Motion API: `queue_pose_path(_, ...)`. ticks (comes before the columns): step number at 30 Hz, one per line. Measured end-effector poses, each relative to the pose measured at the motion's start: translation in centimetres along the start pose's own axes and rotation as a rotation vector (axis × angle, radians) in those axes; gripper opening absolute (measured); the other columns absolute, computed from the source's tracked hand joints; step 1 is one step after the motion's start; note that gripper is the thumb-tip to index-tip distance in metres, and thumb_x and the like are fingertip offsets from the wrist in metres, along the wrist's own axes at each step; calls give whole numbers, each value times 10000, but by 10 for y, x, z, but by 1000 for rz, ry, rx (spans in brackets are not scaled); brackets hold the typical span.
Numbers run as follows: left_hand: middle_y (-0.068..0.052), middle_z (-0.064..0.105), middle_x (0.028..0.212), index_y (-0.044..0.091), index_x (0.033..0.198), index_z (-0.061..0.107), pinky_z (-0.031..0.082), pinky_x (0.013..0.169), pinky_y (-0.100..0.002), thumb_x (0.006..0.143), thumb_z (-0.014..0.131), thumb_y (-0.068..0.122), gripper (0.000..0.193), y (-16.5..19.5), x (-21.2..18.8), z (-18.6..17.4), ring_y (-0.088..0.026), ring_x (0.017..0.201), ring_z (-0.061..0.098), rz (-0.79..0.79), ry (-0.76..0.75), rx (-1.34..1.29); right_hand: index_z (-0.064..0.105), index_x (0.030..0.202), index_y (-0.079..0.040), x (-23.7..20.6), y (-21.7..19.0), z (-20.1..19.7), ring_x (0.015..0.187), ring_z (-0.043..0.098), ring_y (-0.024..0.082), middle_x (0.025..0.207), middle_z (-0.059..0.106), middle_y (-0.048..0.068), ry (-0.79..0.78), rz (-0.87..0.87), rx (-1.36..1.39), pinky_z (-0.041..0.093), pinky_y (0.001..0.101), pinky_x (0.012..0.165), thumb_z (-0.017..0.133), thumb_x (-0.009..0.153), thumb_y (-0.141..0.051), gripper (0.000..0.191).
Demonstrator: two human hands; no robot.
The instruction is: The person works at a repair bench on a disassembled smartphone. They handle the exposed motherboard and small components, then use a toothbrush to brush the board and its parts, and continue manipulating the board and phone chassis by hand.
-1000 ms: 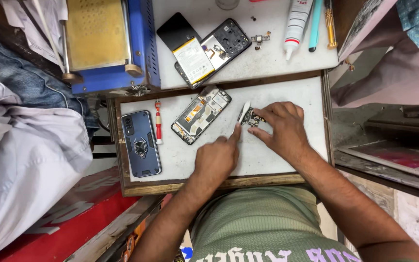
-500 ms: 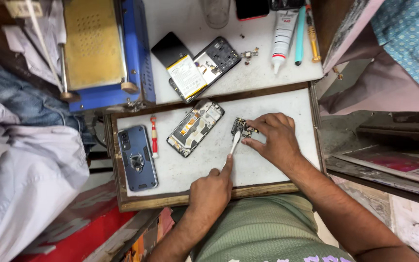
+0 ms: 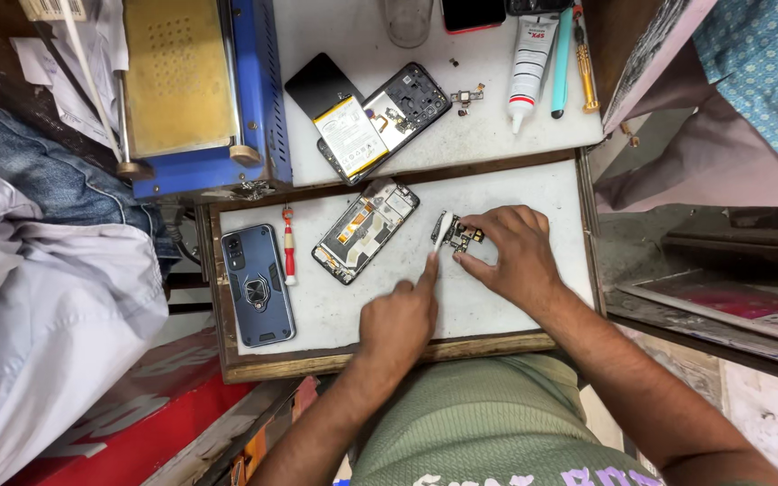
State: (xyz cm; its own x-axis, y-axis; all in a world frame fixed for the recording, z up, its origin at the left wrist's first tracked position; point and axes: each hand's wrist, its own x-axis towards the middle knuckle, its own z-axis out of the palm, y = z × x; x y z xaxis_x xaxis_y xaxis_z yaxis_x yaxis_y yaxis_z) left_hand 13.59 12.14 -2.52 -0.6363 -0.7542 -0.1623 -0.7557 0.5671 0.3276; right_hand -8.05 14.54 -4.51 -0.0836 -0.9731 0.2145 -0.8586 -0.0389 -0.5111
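On the white work mat [image 3: 497, 193] my right hand [image 3: 508, 256] pins a small phone circuit board [image 3: 463, 236] under its fingertips. A thin white prying tool [image 3: 438, 243] sticks out of my left hand [image 3: 400, 319], which grips it, and the tool's tip touches the left edge of the board. An opened phone frame [image 3: 365, 230] with its insides showing lies tilted just left of the board. A blue phone in a ring case [image 3: 257, 283] lies face down at the mat's left end, beside a small red screwdriver [image 3: 289, 256].
On the bench behind the wooden-rimmed tray lie a second opened phone with a yellow-white battery [image 3: 380, 121], a white glue tube [image 3: 529, 63], a teal pen [image 3: 561, 58] and a yellow-handled screwdriver [image 3: 584, 67]. A blue machine with a yellow plate [image 3: 182, 85] stands at far left.
My left hand has drawn back toward me, with the tool still reaching the board. My right hand keeps its hold on the board. The camera view shifted a little.
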Motion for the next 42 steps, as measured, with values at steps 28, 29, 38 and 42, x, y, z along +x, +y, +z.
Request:
queue_pose_path(28, -139, 668, 672, 92, 1463, 559, 552, 433, -482, 925, 618, 234, 560, -8, -5, -5, -334, 466, 660, 28, -63, -36, 688, 972, -126, 1, 4, 2, 1085, 573, 243, 1026, 669, 32, 4, -8, 19, 385, 434, 995, 922, 711, -296, 390)
queue_pose_path(29, -139, 667, 664, 94, 1461, 560, 551, 431, -484, 926, 615, 236, 556, -7, -3, -5, -334, 463, 659, 23, -70, -36, 684, 961, -125, 0, 4, 2, 1086, 572, 244, 1031, 666, 36, 0, -6, 16, 384, 436, 994, 924, 714, -298, 386)
queue_pose_path(38, -129, 673, 677, 112, 1435, 587, 546, 437, -474, 904, 625, 250, 550, 3, -8, -2, -321, 483, 663, 27, -43, -83, 678, 931, -121, 0, 3, 0, 1071, 574, 250, 997, 662, 29, 11, -14, 31, 383, 441, 990, 929, 702, -286, 377)
queue_pose_path(42, -127, 670, 698, 126, 1443, 585, 532, 424, -480, 935, 624, 249, 524, -3, -2, 0, -326, 482, 648, 60, 16, -58, 671, 908, -126, 0, 2, 0, 1062, 576, 240, 978, 663, 8, -13, 14, 42, 385, 439, 989, 932, 705, -282, 365)
